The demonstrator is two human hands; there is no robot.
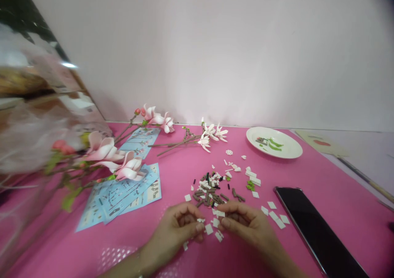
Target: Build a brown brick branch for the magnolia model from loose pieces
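My left hand (175, 229) and my right hand (243, 222) hover close together low in the view, fingers curled. Each seems to pinch a small white plastic brick, the left's (200, 219) and the right's (220, 213), at the fingertips. Just beyond them lies a loose heap of small brown and white bricks (209, 192). Scattered white tiles (275, 214) lie to the right of my right hand, with a few green pieces (250, 185) beyond. More white pieces (214, 229) lie between my wrists.
A black phone (317, 233) lies at the right on the pink mat (338, 179). A white plate (287, 146) holds green and dark pieces. Blue instruction sheets (123, 198) lie at the left. Pink-and-white brick magnolia stems (209, 134) rest at the back, with more in a glass vase (101, 151).
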